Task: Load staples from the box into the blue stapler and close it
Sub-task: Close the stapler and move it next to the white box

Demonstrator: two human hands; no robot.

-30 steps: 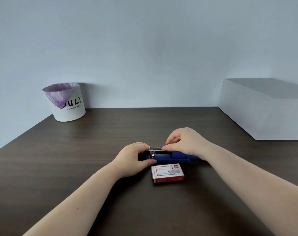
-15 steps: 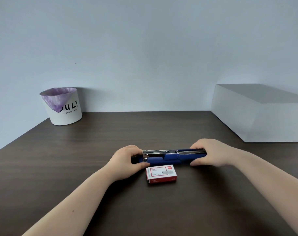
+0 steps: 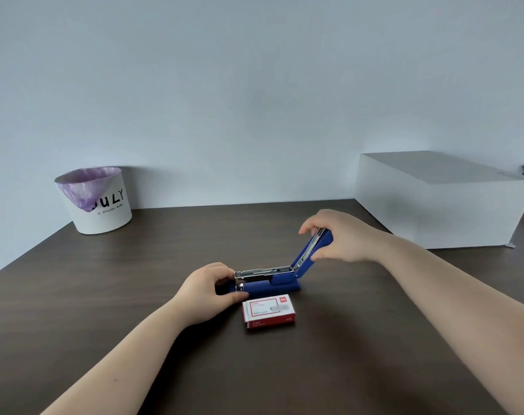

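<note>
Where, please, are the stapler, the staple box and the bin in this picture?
stapler [image 3: 272, 285]: head view, on the blue base's near side.
staple box [image 3: 268, 310]: head view, on the white label on top.
bin [image 3: 111, 214]: head view, on the white front wall below the lettering.

An office-like desk corner: dark wood desk [image 3: 105, 295], lined wastebasket [image 3: 94, 200], white box [image 3: 440, 202], plain wall [image 3: 254, 85].

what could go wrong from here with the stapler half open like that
The right hand holds the stapler's lid tilted up; it may snap down on the left hand's fingers at the metal staple channel. The staple box lies shut, so closing now might leave the blue stapler unloaded; whether staples are inside cannot be seen.
</note>
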